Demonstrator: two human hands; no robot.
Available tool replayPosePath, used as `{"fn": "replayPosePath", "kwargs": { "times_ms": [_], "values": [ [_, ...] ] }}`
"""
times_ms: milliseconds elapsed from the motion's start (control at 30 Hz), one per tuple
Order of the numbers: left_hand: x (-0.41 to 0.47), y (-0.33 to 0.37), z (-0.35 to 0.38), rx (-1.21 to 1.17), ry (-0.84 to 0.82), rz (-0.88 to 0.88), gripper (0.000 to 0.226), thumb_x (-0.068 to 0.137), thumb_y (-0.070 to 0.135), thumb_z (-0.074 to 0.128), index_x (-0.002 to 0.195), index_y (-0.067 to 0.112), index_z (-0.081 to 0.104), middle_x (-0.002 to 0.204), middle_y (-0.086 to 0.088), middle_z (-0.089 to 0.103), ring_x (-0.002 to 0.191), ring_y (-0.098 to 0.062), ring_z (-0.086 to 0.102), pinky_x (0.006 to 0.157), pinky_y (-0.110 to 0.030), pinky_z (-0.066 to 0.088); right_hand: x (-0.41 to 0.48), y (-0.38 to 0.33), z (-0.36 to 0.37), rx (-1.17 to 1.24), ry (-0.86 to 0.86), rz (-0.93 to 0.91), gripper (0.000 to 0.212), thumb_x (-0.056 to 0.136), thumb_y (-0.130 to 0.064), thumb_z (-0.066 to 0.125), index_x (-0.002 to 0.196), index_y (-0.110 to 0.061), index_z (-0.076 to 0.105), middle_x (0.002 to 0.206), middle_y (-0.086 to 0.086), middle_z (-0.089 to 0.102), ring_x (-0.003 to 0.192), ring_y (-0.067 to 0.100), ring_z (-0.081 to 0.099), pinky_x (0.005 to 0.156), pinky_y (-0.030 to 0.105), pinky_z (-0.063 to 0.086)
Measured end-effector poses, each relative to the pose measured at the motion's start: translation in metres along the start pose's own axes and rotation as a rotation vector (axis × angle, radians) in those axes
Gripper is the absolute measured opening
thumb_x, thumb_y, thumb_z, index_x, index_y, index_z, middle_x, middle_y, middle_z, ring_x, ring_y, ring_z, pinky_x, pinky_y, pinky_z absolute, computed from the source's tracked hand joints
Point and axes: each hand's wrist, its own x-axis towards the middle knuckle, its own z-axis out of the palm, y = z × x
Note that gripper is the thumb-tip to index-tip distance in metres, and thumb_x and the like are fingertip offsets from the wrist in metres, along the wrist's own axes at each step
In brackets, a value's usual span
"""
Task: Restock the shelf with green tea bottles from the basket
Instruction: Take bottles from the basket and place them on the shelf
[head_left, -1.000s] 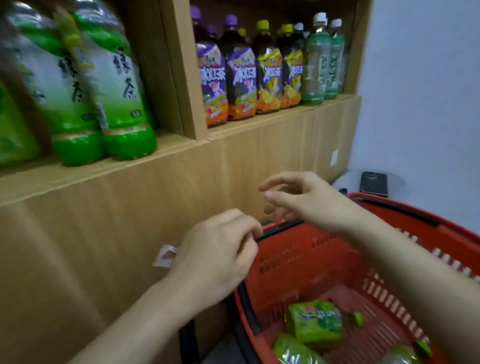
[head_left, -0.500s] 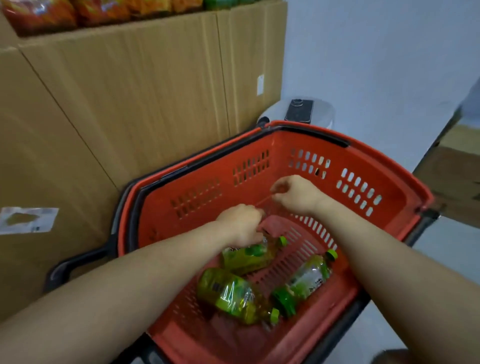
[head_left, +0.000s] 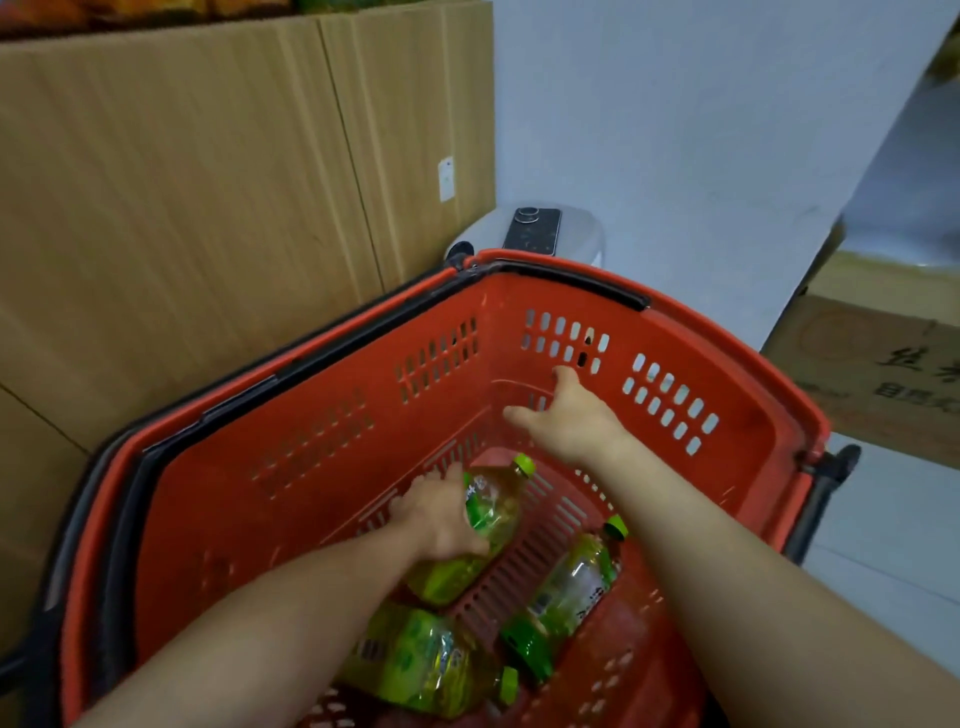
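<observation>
A red plastic basket fills the lower view, with three green tea bottles lying in it. My left hand curls round the upper bottle, whose green cap points away from me. My right hand hovers above the basket floor with its fingers spread, holding nothing. A second bottle lies to the right, and a third bottle lies near the front under my left forearm. Only the shelf's bottom edge shows at the top left.
The wood-pattern shelf base stands directly left of the basket. A grey appliance with a phone on top sits behind the basket against the white wall. A cardboard box stands at the right.
My view dropped from the shelf to the basket. My left hand took hold of the upper bottle, and my right hand opened and reached further toward the far wall.
</observation>
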Motion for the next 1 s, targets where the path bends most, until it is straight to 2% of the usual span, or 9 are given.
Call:
{"fn": "replayPosePath", "kwargs": {
  "times_ms": [167,300,400,434,534,634,700,767,1000],
  "values": [
    [-0.021,0.028,-0.06,-0.278,0.224,0.159,0.115,0.045,0.061,0.073,0.141,0.015,0.029,0.134,-0.008,0.05,0.123,-0.028,0.049,0.098,-0.038,0.044,0.004,0.009,0.002,0.198,-0.073,0.074,0.115,0.075,-0.057,0.07,0.151,-0.012,-0.004,0.148,0.016,0.041,0.133,0.034,0.044,0.109,0.04,0.037],
    [-0.046,0.051,-0.077,-0.59,0.294,0.171,0.113,0.052,0.055,0.083,0.144,0.019,0.029,0.14,-0.004,0.047,0.127,-0.025,0.047,0.102,-0.035,0.042,0.004,0.017,0.0,0.55,0.049,0.015,0.121,0.046,-0.052,0.088,0.145,-0.025,0.026,0.129,-0.002,0.057,0.114,0.022,0.059,0.101,0.044,0.048],
    [-0.048,0.042,-0.081,-0.76,0.101,0.271,0.097,0.047,0.046,0.09,0.131,0.019,0.049,0.121,0.002,0.064,0.112,-0.019,0.061,0.098,-0.038,0.048,-0.002,0.023,-0.001,0.494,0.125,-0.018,0.096,0.037,-0.05,0.088,0.122,-0.027,0.051,0.111,-0.004,0.07,0.1,0.019,0.067,0.093,0.043,0.053],
    [-0.045,0.035,-0.078,-0.708,0.016,0.291,0.086,0.051,0.041,0.09,0.126,0.017,0.054,0.115,0.003,0.067,0.106,-0.017,0.063,0.096,-0.036,0.05,-0.004,0.023,-0.003,0.399,0.14,-0.035,0.093,0.043,-0.048,0.088,0.126,-0.026,0.052,0.113,-0.004,0.069,0.102,0.02,0.067,0.093,0.043,0.053],
    [-0.05,0.021,-0.057,-0.045,-0.187,0.302,0.077,0.06,0.053,0.082,0.121,0.012,0.059,0.115,-0.002,0.068,0.103,-0.021,0.064,0.091,-0.033,0.052,-0.01,0.022,-0.011,0.127,0.173,-0.052,0.094,0.059,-0.047,0.085,0.139,-0.021,0.043,0.126,0.001,0.062,0.106,0.024,0.064,0.09,0.043,0.054],
    [-0.061,0.011,0.005,0.328,-0.464,0.301,0.105,0.065,0.048,0.082,0.145,0.007,0.028,0.143,-0.014,0.046,0.125,-0.029,0.05,0.103,-0.03,0.04,-0.014,0.026,-0.019,0.137,0.241,-0.016,0.088,0.063,-0.046,0.084,0.138,-0.022,0.044,0.129,0.001,0.061,0.106,0.026,0.064,0.088,0.046,0.055],
    [-0.064,-0.002,0.041,0.432,-0.508,0.302,0.124,0.056,0.046,0.087,0.147,0.014,0.01,0.149,-0.017,0.035,0.13,-0.033,0.044,0.103,-0.032,0.038,-0.014,0.029,-0.019,0.183,0.26,-0.025,0.086,0.063,-0.044,0.084,0.137,-0.021,0.046,0.129,0.001,0.061,0.11,0.025,0.062,0.091,0.044,0.053],
    [-0.061,-0.018,0.058,0.498,-0.436,0.34,0.125,0.045,0.049,0.09,0.141,0.022,0.013,0.138,-0.017,0.045,0.118,-0.034,0.053,0.093,-0.033,0.045,-0.013,0.028,-0.017,0.234,0.252,-0.039,0.087,0.064,-0.043,0.084,0.138,-0.02,0.045,0.133,0.001,0.059,0.112,0.025,0.06,0.091,0.041,0.053],
    [-0.064,-0.006,0.022,0.482,-0.408,0.311,0.071,0.062,0.044,0.081,0.12,0.014,0.055,0.108,-0.007,0.068,0.096,-0.025,0.065,0.072,-0.025,0.048,-0.008,0.018,-0.009,0.204,0.182,-0.107,0.095,0.061,-0.046,0.085,0.141,-0.022,0.039,0.135,0.002,0.057,0.112,0.027,0.061,0.089,0.045,0.054]
  ]
}}
